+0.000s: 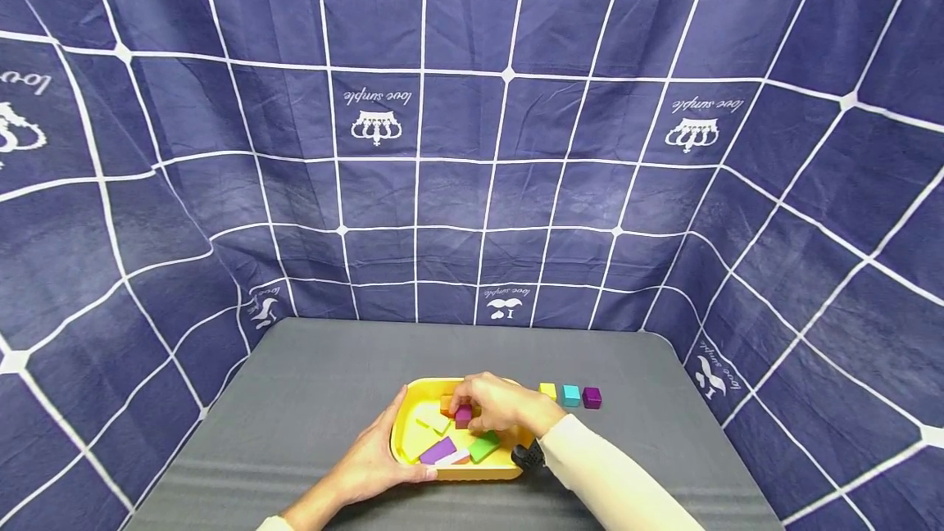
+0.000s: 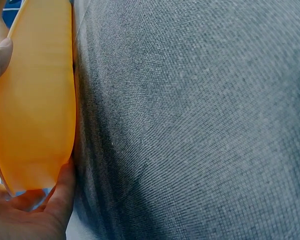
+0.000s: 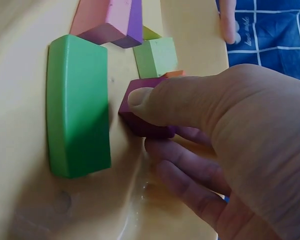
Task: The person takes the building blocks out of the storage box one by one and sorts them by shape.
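Observation:
A yellow plastic tray [image 1: 483, 474] with loose toy blocks in it stands on the grey cloth. My left hand [image 1: 369, 459] grips its left end, thumb over the front rim and fingers along the side. Inside the tray, my right hand [image 1: 496, 401] pinches a dark purple block [image 3: 142, 125] between thumb and fingers. Around that block lie a green block [image 3: 80, 107], a light green block [image 3: 157, 57], an orange block [image 1: 446, 405], a violet block [image 1: 437, 451] and a pink block [image 3: 97, 20]. The right hand and wrist hide part of the tray's right side.
To the right of the tray, a yellow block [image 1: 547, 390], a light blue cube [image 1: 571, 396] and a purple cube [image 1: 592, 397] form a row on the grey cloth [image 1: 664, 449]. A blue checked curtain [image 1: 457, 195] encloses the back and both sides.

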Available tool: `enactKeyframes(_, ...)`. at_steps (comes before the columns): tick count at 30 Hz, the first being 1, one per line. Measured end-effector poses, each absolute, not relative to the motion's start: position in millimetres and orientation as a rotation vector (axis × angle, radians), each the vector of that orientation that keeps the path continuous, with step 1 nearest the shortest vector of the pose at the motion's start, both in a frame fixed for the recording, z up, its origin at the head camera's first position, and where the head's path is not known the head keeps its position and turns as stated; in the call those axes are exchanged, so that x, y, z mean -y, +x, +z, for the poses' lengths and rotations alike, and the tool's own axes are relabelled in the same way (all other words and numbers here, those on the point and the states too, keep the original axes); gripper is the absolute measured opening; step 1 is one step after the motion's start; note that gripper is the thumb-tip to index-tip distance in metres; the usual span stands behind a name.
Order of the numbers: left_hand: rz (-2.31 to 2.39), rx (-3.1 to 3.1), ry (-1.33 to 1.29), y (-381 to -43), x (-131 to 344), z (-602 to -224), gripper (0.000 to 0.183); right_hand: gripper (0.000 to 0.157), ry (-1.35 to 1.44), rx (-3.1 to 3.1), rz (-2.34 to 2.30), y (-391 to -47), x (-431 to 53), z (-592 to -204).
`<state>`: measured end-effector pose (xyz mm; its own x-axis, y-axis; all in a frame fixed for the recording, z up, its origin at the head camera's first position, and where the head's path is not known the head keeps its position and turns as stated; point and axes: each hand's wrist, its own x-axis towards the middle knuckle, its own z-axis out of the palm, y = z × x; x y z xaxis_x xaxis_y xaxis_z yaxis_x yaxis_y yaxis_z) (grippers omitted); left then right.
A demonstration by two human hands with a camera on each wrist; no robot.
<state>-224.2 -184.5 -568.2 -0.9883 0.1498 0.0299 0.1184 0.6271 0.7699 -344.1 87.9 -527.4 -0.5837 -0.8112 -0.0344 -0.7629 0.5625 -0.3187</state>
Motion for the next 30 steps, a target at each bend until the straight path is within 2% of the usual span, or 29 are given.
enactKeyframes(16, 1.309, -2.826, 0.227, -224.8, 182.6, -568.6, 0.154, 0.029, -1.421, -2.590, -0.368, -345.7, -85.6, -529.7)
enactKeyframes(30, 1.309, -2.830, 0.226, -223.4, 182.7, -568.0, 0.153, 0.030, -1.372, -2.623, -0.421, -340.6, -93.5, -520.7)
